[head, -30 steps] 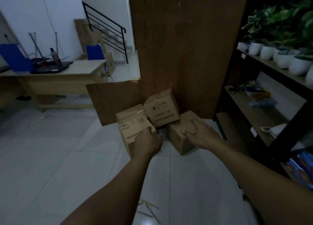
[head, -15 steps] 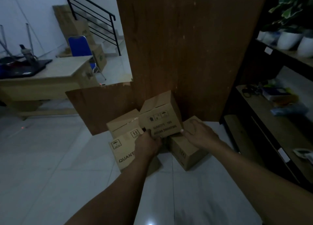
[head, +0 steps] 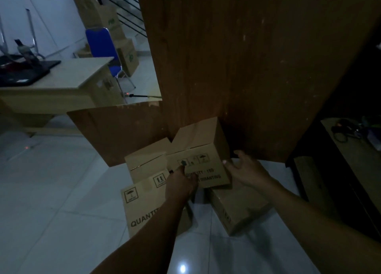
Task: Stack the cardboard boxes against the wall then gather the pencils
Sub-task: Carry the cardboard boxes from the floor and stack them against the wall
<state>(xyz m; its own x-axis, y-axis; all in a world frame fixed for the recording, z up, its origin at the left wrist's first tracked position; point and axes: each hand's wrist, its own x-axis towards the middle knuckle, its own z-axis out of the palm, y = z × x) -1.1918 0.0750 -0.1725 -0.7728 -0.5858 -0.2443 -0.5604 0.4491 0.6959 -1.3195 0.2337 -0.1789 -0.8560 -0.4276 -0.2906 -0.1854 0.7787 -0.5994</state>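
Observation:
Several brown cardboard boxes sit on the white tile floor at the foot of a tall wooden panel [head: 237, 57]. The top box [head: 198, 150] rests tilted across the others, printed side toward me. My left hand [head: 181, 184] presses against its lower left front. My right hand [head: 245, 170] holds its right edge with the fingers spread. Below lie a large box marked "QUANTITY" [head: 144, 203] at the left, a smaller box [head: 146, 160] behind it, and a box [head: 237, 207] at the right under my right wrist. No pencils are in view.
A loose wooden board [head: 115, 131] leans behind the boxes at the left. A pale desk [head: 61, 75] with a dark laptop, a blue chair [head: 101, 45] and more stacked cartons stand further back left. A dark shelf unit [head: 350, 160] flanks the right side.
I have come closer to the boxes. Both hands have risen from the lower boxes to the tilted top box, which they now grip at its front and right side.

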